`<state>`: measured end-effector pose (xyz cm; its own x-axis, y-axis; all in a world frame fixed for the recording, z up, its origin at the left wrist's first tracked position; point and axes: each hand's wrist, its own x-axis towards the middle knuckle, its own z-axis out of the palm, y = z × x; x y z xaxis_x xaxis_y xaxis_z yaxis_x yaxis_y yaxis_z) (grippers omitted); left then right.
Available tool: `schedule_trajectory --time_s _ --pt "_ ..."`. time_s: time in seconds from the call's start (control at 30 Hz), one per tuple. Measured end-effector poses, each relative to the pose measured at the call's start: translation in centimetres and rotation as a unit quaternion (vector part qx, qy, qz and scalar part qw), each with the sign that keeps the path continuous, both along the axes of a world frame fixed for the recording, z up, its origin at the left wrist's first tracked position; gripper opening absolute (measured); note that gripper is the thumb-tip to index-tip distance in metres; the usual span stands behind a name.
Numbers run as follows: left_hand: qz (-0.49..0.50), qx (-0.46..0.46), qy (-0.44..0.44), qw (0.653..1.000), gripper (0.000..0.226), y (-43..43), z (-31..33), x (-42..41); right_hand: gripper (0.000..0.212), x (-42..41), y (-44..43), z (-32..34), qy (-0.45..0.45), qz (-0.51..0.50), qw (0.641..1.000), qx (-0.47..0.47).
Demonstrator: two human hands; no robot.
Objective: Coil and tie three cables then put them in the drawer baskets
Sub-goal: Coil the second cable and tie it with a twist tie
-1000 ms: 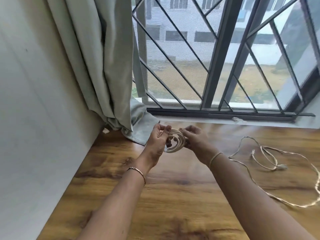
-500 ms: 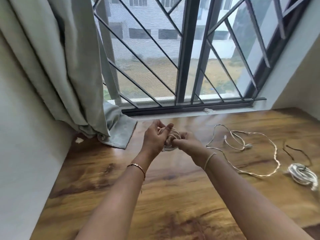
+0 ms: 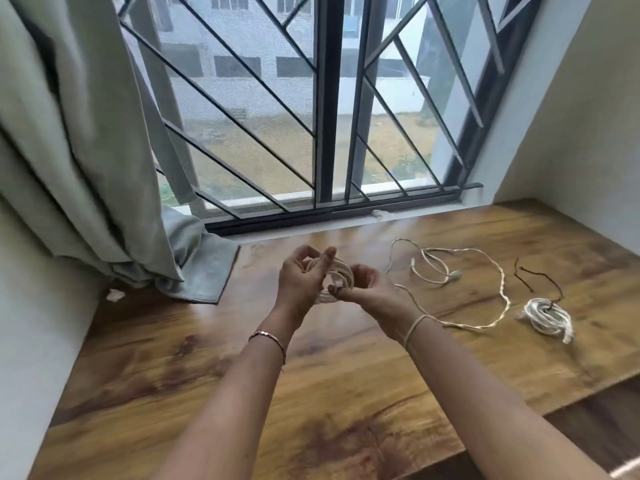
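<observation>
A small coil of white cable point(image 3: 337, 279) is held above the wooden table point(image 3: 207, 358) between both hands. My left hand point(image 3: 300, 278) grips the coil's left side, and my right hand point(image 3: 369, 289) pinches its lower right edge. To the right a loose white cable point(image 3: 485, 271) sprawls in open loops on the table. Farther right lies a coiled white cable point(image 3: 548, 318) bound with a dark tie. Two thin dark ties point(image 3: 533, 277) lie just behind that coil. No drawer or basket is in view.
A grey-green curtain point(image 3: 86, 150) hangs at the left, its hem resting on the table. A barred window point(image 3: 325, 116) runs along the back. White walls close in the left and right sides. The table's front edge point(image 3: 519, 420) drops off at the lower right.
The view has swung to the right, bringing the tied coil and dark ties into sight. Both hands still hold the small coil, with the fingers shifted around it.
</observation>
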<state>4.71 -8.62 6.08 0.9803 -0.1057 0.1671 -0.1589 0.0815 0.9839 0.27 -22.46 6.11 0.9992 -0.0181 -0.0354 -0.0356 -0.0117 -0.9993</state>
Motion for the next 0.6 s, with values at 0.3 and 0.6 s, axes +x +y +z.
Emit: schedule_trajectory --time_s 0.3,0.6 --pt "-0.035 -0.016 0.071 0.997 0.027 -4.1 -1.8 -1.3 0.029 -2.1 -3.3 -2.0 -0.21 -0.126 0.929 -0.279" --pt "-0.116 -0.037 0.11 0.986 0.027 -9.3 -2.7 -2.0 0.012 -2.9 -7.2 -3.4 -0.223 -0.201 0.89 -0.344"
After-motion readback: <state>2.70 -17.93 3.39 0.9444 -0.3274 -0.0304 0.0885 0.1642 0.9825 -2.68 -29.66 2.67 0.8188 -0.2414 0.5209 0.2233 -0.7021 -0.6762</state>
